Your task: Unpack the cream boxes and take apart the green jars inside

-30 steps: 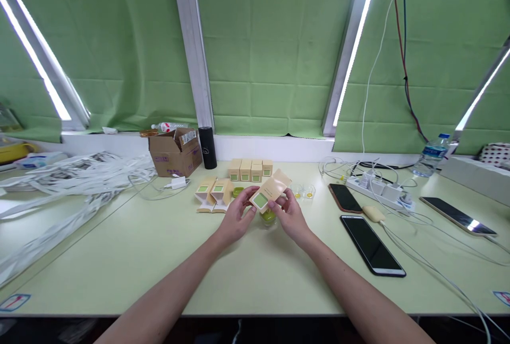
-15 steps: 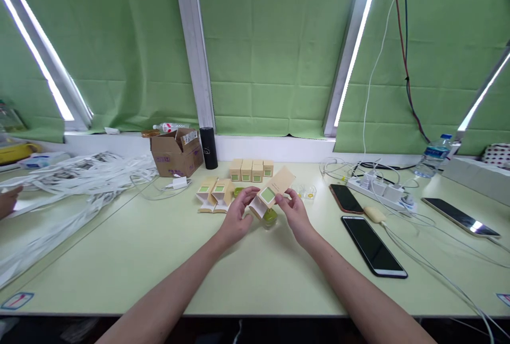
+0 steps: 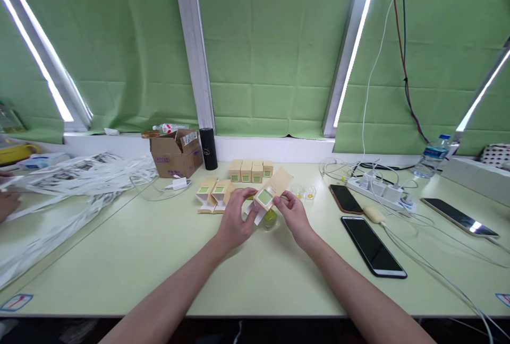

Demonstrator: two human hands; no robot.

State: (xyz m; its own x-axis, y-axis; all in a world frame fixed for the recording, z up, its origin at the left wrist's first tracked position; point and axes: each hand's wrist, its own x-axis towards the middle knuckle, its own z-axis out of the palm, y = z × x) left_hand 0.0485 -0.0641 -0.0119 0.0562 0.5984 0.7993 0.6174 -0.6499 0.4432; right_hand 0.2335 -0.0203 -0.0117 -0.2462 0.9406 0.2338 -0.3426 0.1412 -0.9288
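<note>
A small kraft-coloured carton (image 3: 274, 183) with a green square window is held tilted between my two hands. My left hand (image 3: 236, 216) grips its lower left side, thumb against a pale end flap. Fingers of my right hand (image 3: 294, 212) pinch the carton's right edge. Just below it on the table is a small clear container with something yellow-green (image 3: 270, 218) in it, partly covered. Left of my hands lie two flattened-looking open cartons (image 3: 214, 195). Behind stands a row of several closed cartons (image 3: 251, 170). Small clear containers with yellow contents (image 3: 305, 192) sit behind my right hand.
Phones (image 3: 373, 247) lie to the right, near a power strip (image 3: 378, 191) with tangled cables. At back left are a brown cardboard box (image 3: 175, 154) and a black cylinder (image 3: 208, 148). White strips (image 3: 95, 174) cover the left side, where another person's hand (image 3: 8, 203) shows.
My left fingers have shifted to the carton's lower end, and its flap is now folded differently under my thumb. The other person's hand at far left has moved slightly.
</note>
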